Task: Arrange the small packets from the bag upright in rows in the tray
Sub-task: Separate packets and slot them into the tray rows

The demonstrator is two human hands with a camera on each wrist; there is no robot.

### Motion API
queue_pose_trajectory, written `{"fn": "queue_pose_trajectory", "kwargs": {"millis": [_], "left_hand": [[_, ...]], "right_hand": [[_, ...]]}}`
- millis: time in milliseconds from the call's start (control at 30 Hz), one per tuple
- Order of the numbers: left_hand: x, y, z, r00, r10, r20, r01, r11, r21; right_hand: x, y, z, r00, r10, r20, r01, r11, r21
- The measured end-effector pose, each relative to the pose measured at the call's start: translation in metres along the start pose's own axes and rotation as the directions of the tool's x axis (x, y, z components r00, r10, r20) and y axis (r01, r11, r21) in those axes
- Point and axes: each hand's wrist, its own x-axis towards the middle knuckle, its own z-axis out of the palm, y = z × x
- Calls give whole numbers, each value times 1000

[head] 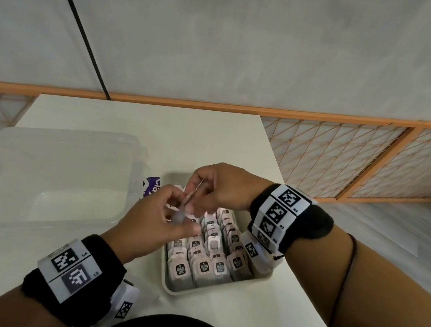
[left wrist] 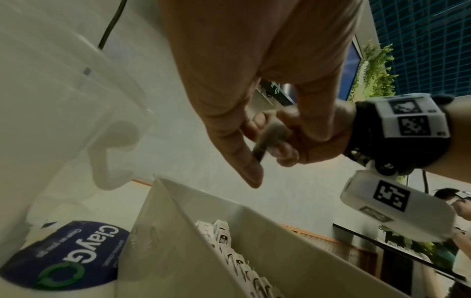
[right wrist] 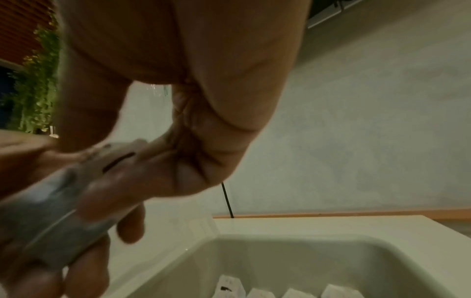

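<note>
Over the far half of the beige tray (head: 166, 284) both hands meet. My left hand (head: 179, 216) grips a thin bunch of small packets (head: 186, 206) edge-on, blurred. The right hand (head: 197, 192) pinches the top of that bunch between thumb and fingers. In the left wrist view the packets (left wrist: 267, 139) sit between my left fingers (left wrist: 242, 153) and the right hand (left wrist: 305, 133). The right wrist view shows one packet (right wrist: 114, 155) under the right thumb. Several rows of upright packets (head: 207, 251) fill the near part of the tray. The purple-printed bag (head: 151, 186) lies left of the tray.
A large clear plastic bin (head: 47, 177) stands on the white table to the left, touching the bag (left wrist: 71, 252). The far end of the tray (right wrist: 280, 262) holds no packets. A black cable (head: 76, 15) runs down the wall behind. The table edge is close on the right.
</note>
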Motion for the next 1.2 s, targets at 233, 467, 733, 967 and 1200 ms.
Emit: {"fn": "queue_pose_trajectory", "kwargs": {"millis": [233,467,733,967,1200], "left_hand": [[3,-8,1,999,-46,-12,47,993,107],[3,-14,-4,997,-21,-79,38,975,218],[4,-15,-4,996,-12,-91,33,972,233],[4,-18,-7,994,-24,-110,49,974,222],[5,-20,-6,995,-20,-102,45,969,244]], "right_hand": [[4,9,-3,999,31,-11,-32,818,-575],[17,35,19,875,405,267,49,472,-880],[53,80,43,817,475,327,200,297,-934],[71,90,53,796,512,324,230,238,-943],[65,90,39,812,475,339,184,342,-921]]}}
